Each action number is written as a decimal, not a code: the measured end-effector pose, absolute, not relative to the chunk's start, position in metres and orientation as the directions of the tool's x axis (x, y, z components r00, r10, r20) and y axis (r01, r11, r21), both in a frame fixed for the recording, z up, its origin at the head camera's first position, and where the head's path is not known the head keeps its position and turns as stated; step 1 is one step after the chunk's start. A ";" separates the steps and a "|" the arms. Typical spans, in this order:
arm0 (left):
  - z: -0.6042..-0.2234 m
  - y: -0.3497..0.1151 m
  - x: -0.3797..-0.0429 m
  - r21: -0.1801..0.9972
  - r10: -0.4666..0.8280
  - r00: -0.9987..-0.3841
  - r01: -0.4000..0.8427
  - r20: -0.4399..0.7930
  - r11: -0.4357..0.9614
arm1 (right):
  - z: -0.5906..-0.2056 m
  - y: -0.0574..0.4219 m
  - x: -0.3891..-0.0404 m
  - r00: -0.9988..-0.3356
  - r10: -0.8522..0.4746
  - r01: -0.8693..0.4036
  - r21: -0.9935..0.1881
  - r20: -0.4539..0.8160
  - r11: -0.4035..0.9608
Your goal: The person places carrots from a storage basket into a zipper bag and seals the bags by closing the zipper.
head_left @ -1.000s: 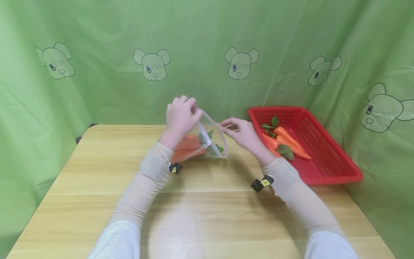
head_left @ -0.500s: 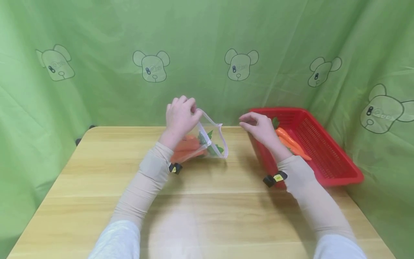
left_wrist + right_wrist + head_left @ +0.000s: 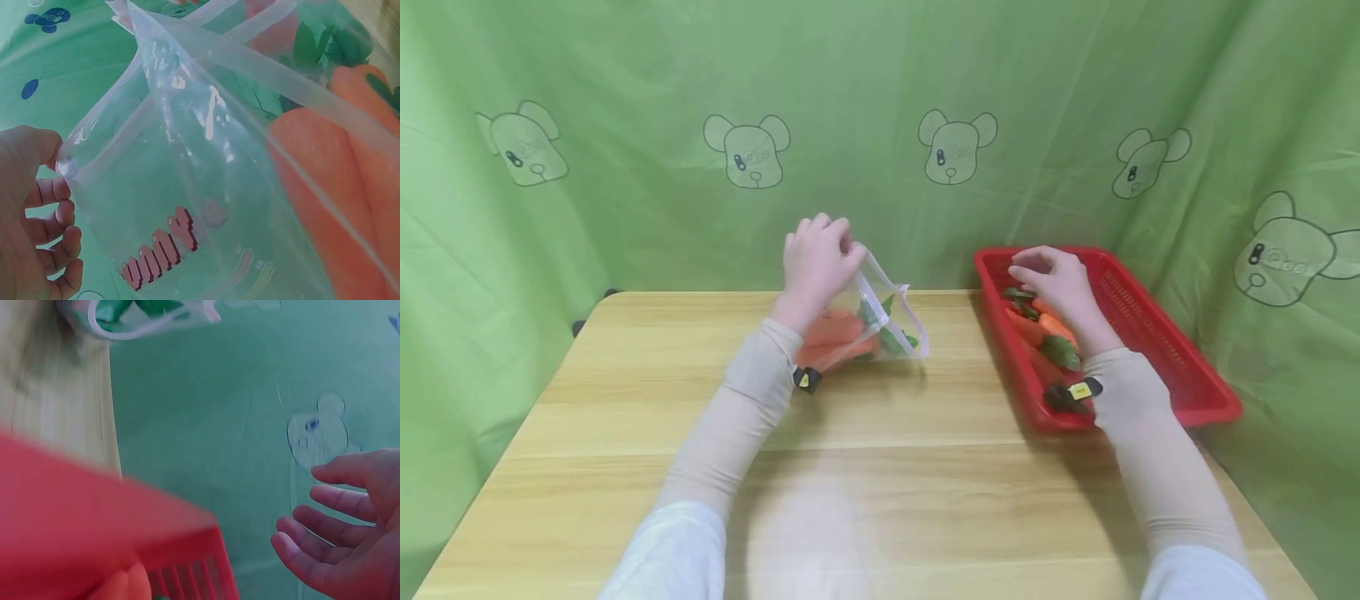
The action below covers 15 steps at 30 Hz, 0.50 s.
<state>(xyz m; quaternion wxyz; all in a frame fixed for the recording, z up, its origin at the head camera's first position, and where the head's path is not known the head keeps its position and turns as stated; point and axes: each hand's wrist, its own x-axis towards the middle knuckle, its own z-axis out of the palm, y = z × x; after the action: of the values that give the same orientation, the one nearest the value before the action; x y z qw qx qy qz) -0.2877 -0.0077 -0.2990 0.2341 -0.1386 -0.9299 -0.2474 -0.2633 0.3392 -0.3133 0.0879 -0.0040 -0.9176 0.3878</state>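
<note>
My left hand [image 3: 820, 265] pinches the upper edge of a clear plastic bag [image 3: 156, 187], whose white-trimmed mouth gapes to the right. Inside the bag lie orange carrots [image 3: 831, 333] with green leaves [image 3: 319, 40]; pink lettering shows on the plastic in the left wrist view. Over the red basket [image 3: 1213, 400] hovers my right hand [image 3: 1063, 287], fingers loosely bent and holding nothing. Below it in the basket are several more carrots [image 3: 1026, 327] with dark green leaves [image 3: 1060, 352], partly covered by the hand and wrist.
The basket stands at the right of the wooden table [image 3: 880, 500]. A green curtain [image 3: 850, 83] printed with bear heads hangs behind the table and along both sides. Each wrist wears a small black camera [image 3: 807, 380].
My right hand has let go of the bag's mouth and moved right, over the red basket. The left hand keeps its grip on the bag almost in place.
</note>
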 end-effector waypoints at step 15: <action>-0.292 -0.004 -0.297 0.433 0.095 -0.862 0.342 0.498 0.834 | -0.337 0.402 -0.269 -0.995 -0.010 0.053 -0.619 -0.097 0.784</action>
<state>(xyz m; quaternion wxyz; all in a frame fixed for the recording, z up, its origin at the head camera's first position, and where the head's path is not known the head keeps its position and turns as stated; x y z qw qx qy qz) -0.2974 -0.0035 -0.2924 0.2347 -0.1175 -0.9285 -0.2627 -0.2690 0.4017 -0.3370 -0.0474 -0.0115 -0.9432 0.3287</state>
